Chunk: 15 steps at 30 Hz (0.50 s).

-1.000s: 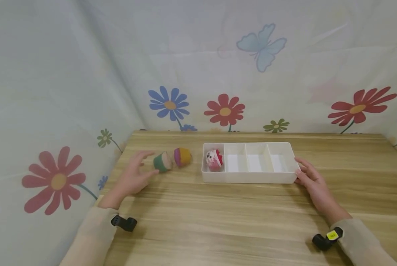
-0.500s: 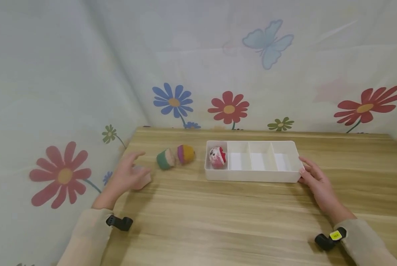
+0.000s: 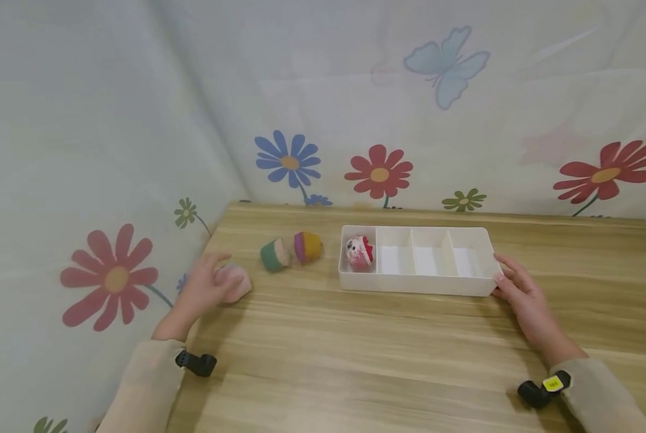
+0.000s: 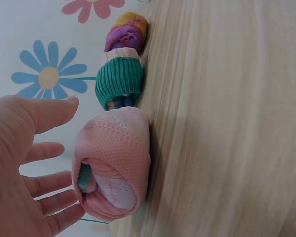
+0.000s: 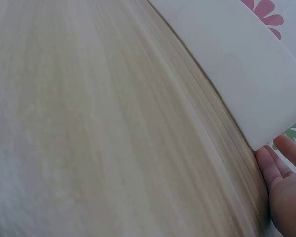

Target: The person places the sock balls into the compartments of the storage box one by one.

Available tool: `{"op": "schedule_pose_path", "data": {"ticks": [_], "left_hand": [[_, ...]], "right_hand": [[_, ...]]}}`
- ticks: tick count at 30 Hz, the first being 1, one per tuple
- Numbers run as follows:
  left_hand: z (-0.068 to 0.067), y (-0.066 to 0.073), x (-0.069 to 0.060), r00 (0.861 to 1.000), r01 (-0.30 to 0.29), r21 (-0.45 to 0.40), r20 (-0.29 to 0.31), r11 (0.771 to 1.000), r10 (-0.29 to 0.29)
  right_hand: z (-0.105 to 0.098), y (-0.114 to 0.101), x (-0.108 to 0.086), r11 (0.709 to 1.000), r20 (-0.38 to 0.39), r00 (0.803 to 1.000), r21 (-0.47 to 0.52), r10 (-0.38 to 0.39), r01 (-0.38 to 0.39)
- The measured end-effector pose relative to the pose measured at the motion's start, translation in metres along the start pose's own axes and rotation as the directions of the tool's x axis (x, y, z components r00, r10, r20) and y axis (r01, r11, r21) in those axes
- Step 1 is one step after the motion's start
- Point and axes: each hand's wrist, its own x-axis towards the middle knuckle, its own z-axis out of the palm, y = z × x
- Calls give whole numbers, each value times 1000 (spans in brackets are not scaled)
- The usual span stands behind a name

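Note:
My left hand [image 4: 29,163] is beside a pink rolled sock [image 4: 116,153], its fingers spread and at most brushing the sock. That roll sits on the table near the left edge. Past it lie a green and cream rolled sock [image 3: 275,255] and a yellow and purple one [image 3: 308,247], side by side. A white divided box [image 3: 415,284] stands to their right, with a white, pink and red rolled sock [image 3: 359,252] in its leftmost compartment. At the box's right end, my right hand [image 3: 529,304] touches the corner with thumb and fingers.
The wooden table [image 3: 323,349] reaches back to a flower-printed curtain [image 3: 323,90], which also hangs along the left side. Black wrist cameras are strapped over both sleeves. The box's other compartments show bare white floors.
My left hand has drawn back leftward from the green and cream sock to the pink one, which has come into sight. My right hand stays at the box's end. The head view has shifted slightly.

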Motion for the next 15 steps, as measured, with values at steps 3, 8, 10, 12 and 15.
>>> {"op": "schedule_pose_path", "data": {"ticks": [3,8,10,12,15], "left_hand": [[1,-2,-3,1000,17,9,7,1000,-17],[2,-3,-5,998,54,22,28,998,-55],[3,-4,-5,996,73,40,40,997,-75],[4,-4,-6,994,91,62,50,994,-94],[7,-6,-8,992,111,84,53,990,-115]], "right_hand": [[0,0,1,999,9,1000,27,-18,18],[-1,0,1,999,17,1000,35,-25,24],[-1,0,0,999,12,1000,27,-17,16],[-2,1,0,1000,12,1000,25,-14,14],[-2,2,1,999,18,1000,40,-21,20]]}}
